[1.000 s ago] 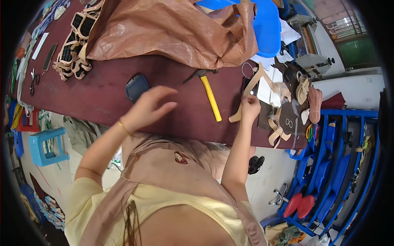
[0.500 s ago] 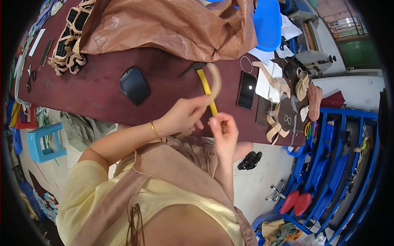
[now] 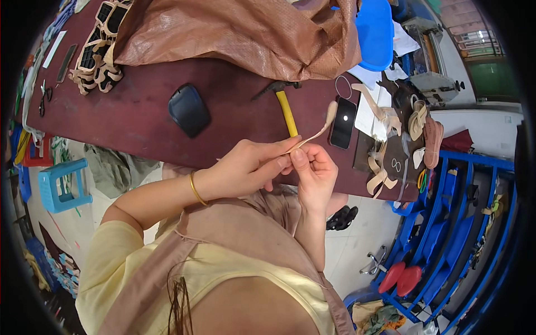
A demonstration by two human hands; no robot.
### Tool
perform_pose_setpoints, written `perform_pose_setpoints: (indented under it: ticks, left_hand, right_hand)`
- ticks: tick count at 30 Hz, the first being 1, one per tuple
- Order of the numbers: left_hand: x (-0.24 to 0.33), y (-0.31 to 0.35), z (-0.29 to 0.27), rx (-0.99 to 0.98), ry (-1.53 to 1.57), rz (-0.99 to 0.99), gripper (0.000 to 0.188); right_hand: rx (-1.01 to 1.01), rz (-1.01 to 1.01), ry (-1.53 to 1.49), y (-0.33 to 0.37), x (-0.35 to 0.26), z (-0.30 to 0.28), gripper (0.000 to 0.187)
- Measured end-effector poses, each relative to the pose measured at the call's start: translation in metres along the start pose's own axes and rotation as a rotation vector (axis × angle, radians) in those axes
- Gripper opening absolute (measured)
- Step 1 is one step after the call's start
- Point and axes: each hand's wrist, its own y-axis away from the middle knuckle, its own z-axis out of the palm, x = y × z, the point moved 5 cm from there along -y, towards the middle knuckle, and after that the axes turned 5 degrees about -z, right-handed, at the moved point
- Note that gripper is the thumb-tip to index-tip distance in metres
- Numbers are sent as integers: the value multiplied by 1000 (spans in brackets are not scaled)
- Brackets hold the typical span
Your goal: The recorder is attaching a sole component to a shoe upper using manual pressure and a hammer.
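Note:
A thin beige strap (image 3: 328, 120) curves up and to the right out of my fingers, its wider end standing free near the phone. Near the table's front edge my left hand (image 3: 245, 167) is closed on the strap, with the fingers stretched toward the right. My right hand (image 3: 316, 173) pinches the same strap between thumb and forefinger, close against the left fingertips. Just beyond my hands lies a hammer (image 3: 285, 111) with a yellow handle and a dark head; my fingers overlap the handle's near end in view. The strap's other end is hidden in my hands.
A large brown woven sack (image 3: 240, 39) covers the table's far side, beside black-and-beige strap pieces (image 3: 92, 61). A dark blue rounded case (image 3: 190, 110) lies left of the hammer. To the right are a phone (image 3: 343, 124), beige straps (image 3: 381, 167) and a blue rack (image 3: 435, 234).
The strap has swung from a curl over the hammer to a slant toward the phone. My right hand has come up against my left and now pinches the strap.

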Motion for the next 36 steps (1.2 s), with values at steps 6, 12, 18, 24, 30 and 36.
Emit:
perform_pose_setpoints:
  ticks: [6,12,18,24,30,36]
  left_hand:
    - [-11,-8,-5,106,44,185,33]
    - [-8,-6,-12,185,70,217,30]
    - [-6,-1,-14,232,116,141,24]
    - [5,1,-18,311,-153,410,25]
    - [11,4,-17,329,-262,494,25]
    - [16,6,-17,364,-342,516,27]
  right_hand:
    - [74,-26,107,9,-13,8,13]
    - [135,-47,251,13,-24,16,14]
    - [160,-59,239,15,-24,17,13]
    - [182,-83,233,15,-23,16,7]
    - [203,-124,300,16,-18,10,4]
    - [208,-126,318,15,-25,17,5]
